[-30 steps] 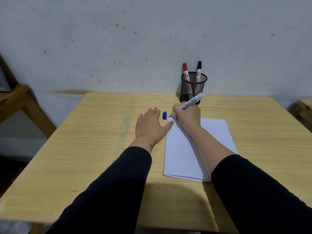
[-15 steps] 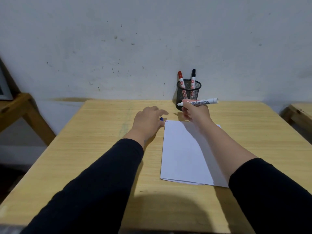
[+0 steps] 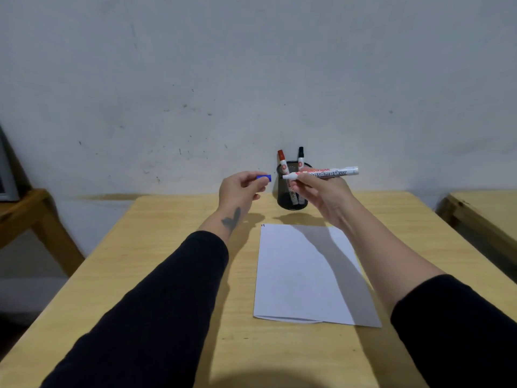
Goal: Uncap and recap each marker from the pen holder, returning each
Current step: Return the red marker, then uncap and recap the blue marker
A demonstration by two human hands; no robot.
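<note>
Right hand (image 3: 321, 191): pinches the white board marker (image 3: 326, 173) level above the table's far edge, bare nib pointing left; smooth round plastic barrel with printed lettering.
Left hand (image 3: 240, 189): fingertips closed on the small blue cap (image 3: 264, 178), open end facing the nib, the two near but apart.
Step in hand: recapping, by my reading; cap and nib are lined up but not yet joined.
Next move: likely needs the cap brought straight along the barrel's axis and pressed on firmly, then the marker dropped back in the holder.
Pen holder (image 3: 291, 203): black wire-mesh cylinder at the table's far edge, holding a red-capped marker (image 3: 282, 161) and a black-capped marker (image 3: 300, 156) upright.
Paper (image 3: 296, 275): white folded sheet flat near the table's middle, tiny ink marks at its far left corner.
Table (image 3: 167, 247): pale grained wood.
</note>
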